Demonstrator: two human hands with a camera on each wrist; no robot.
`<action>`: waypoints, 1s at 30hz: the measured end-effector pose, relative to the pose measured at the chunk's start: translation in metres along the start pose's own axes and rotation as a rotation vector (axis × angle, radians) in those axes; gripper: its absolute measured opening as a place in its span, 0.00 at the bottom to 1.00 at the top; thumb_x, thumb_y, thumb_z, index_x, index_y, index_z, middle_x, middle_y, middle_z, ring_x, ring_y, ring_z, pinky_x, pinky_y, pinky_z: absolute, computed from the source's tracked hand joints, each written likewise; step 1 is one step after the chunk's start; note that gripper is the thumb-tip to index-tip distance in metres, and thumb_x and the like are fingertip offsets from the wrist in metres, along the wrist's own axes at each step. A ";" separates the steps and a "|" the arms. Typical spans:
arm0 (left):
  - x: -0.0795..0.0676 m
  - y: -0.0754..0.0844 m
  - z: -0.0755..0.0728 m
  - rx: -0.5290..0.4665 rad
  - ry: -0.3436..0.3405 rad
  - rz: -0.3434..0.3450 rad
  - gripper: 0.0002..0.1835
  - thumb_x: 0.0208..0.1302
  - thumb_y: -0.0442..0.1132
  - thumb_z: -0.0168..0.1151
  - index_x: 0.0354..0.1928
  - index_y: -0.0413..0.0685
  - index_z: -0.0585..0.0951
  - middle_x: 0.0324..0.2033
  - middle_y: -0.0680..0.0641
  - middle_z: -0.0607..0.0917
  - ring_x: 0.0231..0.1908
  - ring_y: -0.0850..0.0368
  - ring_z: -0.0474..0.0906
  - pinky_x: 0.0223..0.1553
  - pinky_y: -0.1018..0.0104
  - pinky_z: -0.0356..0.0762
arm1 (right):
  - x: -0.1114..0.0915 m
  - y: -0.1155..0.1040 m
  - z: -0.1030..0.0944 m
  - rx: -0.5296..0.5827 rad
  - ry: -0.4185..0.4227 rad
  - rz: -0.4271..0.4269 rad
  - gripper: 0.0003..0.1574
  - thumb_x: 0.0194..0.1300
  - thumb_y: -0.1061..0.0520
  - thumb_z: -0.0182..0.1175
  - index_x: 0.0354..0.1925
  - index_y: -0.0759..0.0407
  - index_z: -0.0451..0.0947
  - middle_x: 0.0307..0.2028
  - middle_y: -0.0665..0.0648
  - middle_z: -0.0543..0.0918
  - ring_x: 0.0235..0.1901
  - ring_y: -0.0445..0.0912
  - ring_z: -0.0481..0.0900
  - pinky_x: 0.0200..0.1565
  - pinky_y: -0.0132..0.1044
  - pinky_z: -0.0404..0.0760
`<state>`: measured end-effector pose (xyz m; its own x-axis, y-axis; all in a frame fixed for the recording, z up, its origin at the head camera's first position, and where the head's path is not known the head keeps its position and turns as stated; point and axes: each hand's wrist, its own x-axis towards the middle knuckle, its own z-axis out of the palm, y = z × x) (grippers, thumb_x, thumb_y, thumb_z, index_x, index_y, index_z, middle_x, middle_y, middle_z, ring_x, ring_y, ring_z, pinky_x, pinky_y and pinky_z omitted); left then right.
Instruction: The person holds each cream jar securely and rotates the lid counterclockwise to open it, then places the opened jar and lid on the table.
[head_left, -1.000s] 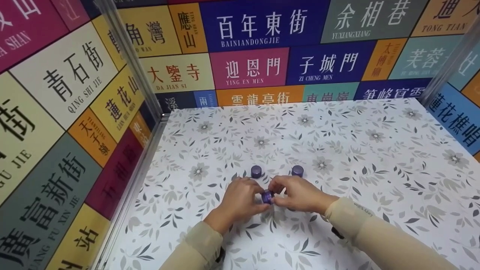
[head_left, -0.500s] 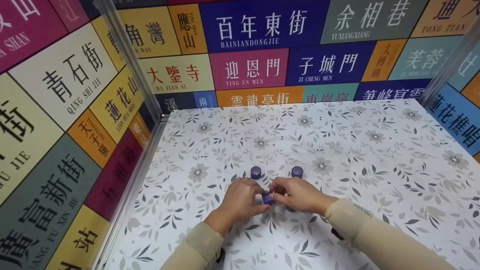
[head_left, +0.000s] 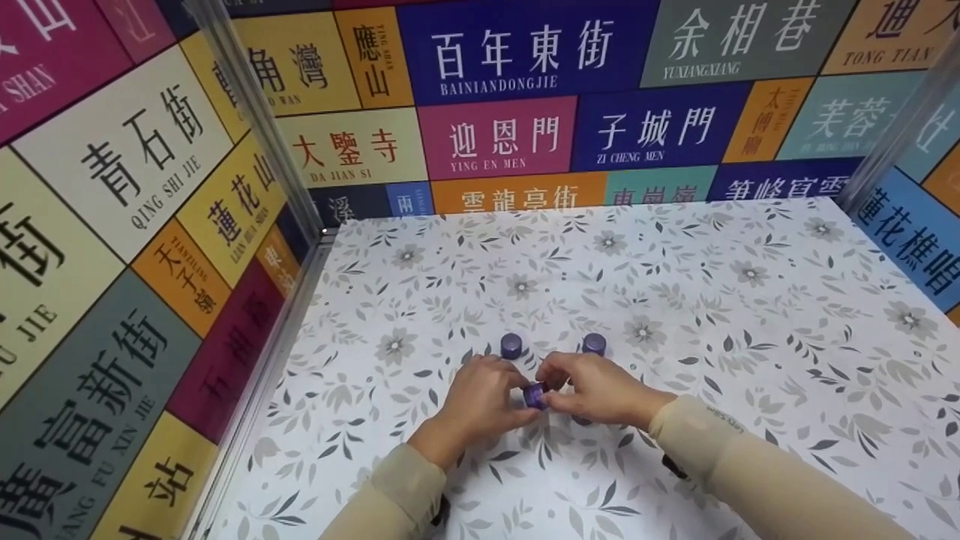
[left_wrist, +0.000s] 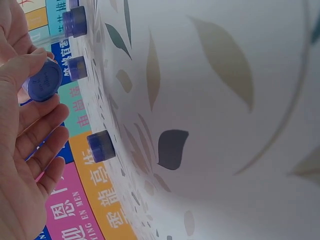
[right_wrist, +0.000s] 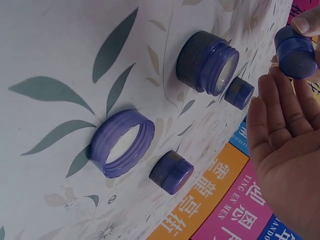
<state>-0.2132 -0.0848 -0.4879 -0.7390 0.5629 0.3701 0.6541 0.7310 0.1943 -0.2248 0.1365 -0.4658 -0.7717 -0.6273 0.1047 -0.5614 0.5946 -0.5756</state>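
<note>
Blue wall panel (head_left: 525, 52): "BAINIANDONGJIE". Pink panel (head_left: 498, 135): "YING EN MEN".

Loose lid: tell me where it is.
In the right wrist view, the loose lid lies on the table, left of centre, with the open jar to its upper right and a closed jar at its lower right.

A white, floral-patterned surface (head_left: 570, 270) is bordered at the back and sides by walls (head_left: 499, 135) covered in colourful lettered panels (head_left: 525, 94).
</note>
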 end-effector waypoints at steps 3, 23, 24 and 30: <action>0.000 -0.001 0.000 0.001 -0.001 -0.004 0.18 0.48 0.60 0.75 0.35 0.57 0.91 0.32 0.59 0.86 0.35 0.58 0.77 0.40 0.59 0.73 | 0.000 -0.001 -0.001 0.006 0.000 0.000 0.14 0.60 0.51 0.69 0.45 0.48 0.80 0.36 0.44 0.84 0.39 0.44 0.83 0.45 0.42 0.79; -0.002 -0.001 -0.001 0.019 0.023 -0.013 0.19 0.48 0.62 0.74 0.33 0.57 0.90 0.32 0.58 0.85 0.35 0.58 0.78 0.40 0.58 0.72 | 0.003 -0.004 -0.001 0.055 -0.024 -0.004 0.14 0.64 0.51 0.67 0.46 0.51 0.79 0.33 0.40 0.83 0.34 0.38 0.82 0.40 0.37 0.80; -0.002 -0.001 -0.001 0.019 0.021 -0.015 0.19 0.48 0.62 0.74 0.33 0.57 0.90 0.32 0.58 0.85 0.35 0.58 0.77 0.40 0.58 0.72 | 0.003 -0.004 -0.001 0.058 -0.025 -0.004 0.15 0.63 0.51 0.68 0.47 0.52 0.79 0.33 0.40 0.83 0.34 0.38 0.82 0.40 0.37 0.80; -0.002 -0.001 -0.001 0.022 0.025 -0.018 0.18 0.48 0.62 0.73 0.32 0.57 0.90 0.33 0.58 0.85 0.35 0.58 0.78 0.42 0.58 0.73 | 0.003 -0.004 -0.002 0.032 -0.014 -0.001 0.15 0.64 0.50 0.67 0.47 0.51 0.79 0.34 0.40 0.82 0.35 0.38 0.81 0.41 0.39 0.79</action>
<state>-0.2127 -0.0871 -0.4878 -0.7464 0.5401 0.3889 0.6367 0.7495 0.1813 -0.2253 0.1337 -0.4612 -0.7667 -0.6350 0.0943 -0.5524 0.5777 -0.6009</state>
